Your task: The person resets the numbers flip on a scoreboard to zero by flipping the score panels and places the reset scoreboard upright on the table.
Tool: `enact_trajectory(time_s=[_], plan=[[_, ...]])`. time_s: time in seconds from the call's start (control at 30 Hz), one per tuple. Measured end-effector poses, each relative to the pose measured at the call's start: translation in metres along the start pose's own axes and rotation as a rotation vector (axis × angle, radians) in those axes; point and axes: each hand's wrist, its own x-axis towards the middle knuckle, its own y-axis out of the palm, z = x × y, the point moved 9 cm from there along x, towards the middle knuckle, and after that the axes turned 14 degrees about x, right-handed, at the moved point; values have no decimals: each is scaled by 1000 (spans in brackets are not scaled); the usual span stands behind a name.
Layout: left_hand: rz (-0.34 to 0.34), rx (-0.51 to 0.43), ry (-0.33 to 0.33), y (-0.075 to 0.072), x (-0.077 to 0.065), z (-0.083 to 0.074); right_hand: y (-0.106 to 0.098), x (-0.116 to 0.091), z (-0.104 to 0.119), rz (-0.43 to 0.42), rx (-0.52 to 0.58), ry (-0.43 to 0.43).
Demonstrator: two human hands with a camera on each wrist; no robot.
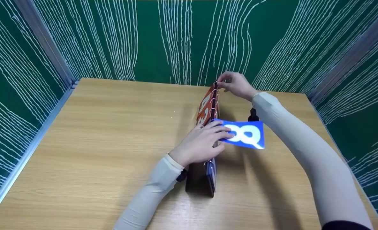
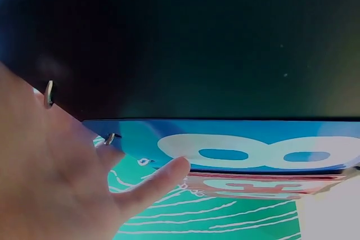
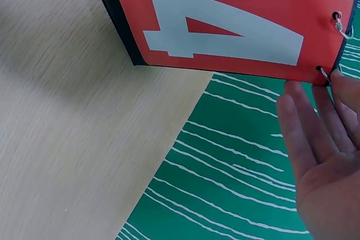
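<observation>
A tabletop flip scoreboard point(image 1: 210, 183) stands propped like a tent, with metal rings along its top edge. My left hand point(image 1: 198, 145) lies over that ringed edge, its fingers extended on a blue number card point(image 1: 248, 134) marked 8, which sticks out to the right. In the left wrist view, one fingertip overlaps the lower edge of the blue card point(image 2: 264, 153). At the scoreboard's far top corner, my right hand point(image 1: 237, 85) pinches the edge between thumb and fingers. Close to it, the right wrist view shows a red card point(image 3: 225, 32) with a white 4.
The scoreboard stands on a wooden table point(image 1: 112, 134). Green panels point(image 1: 147, 41) with white wavy lines rise behind the table and at both sides, joined by grey metal posts point(image 1: 45, 41).
</observation>
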Motion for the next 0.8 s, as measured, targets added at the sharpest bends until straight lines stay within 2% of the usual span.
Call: enact_trajectory(time_s=[0.23,0.5,0.8], plan=[[24,-27,-27,1,-1,1,-1,-1,0,39,10,0],[40,12,-9,1,-2,0,0,-2,-2,44,29,13],[0,70,6,1,0,-3,-1,-2,1,40,28,5]])
